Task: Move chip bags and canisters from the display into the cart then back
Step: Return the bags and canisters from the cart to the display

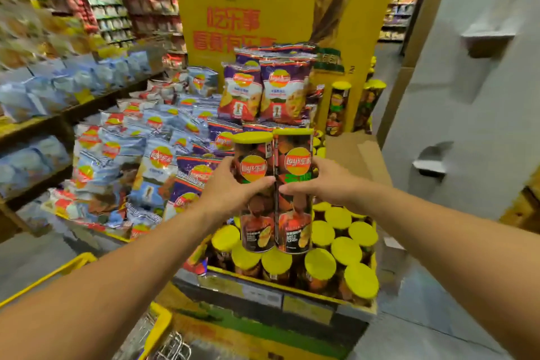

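Observation:
Two tall dark chip canisters with yellow lids are held upright, side by side, above the display. My left hand (233, 190) grips the left canister (255, 193). My right hand (321, 181) grips the right canister (293, 193). Below them, several canisters with yellow lids (321, 264) stand packed in a yellow display tray (292, 291). Purple chip bags (264, 88) stand upright behind, and blue and white chip bags (152, 140) are piled to the left. The cart's yellow rim (159, 327) shows at the bottom left.
A tall yellow cardboard sign (248, 14) rises behind the display. Stocked shelves (43, 82) line the left side. A grey pillar (473, 82) stands to the right, with more canisters (339, 108) beside the sign. A grey floor (423, 310) surrounds the display.

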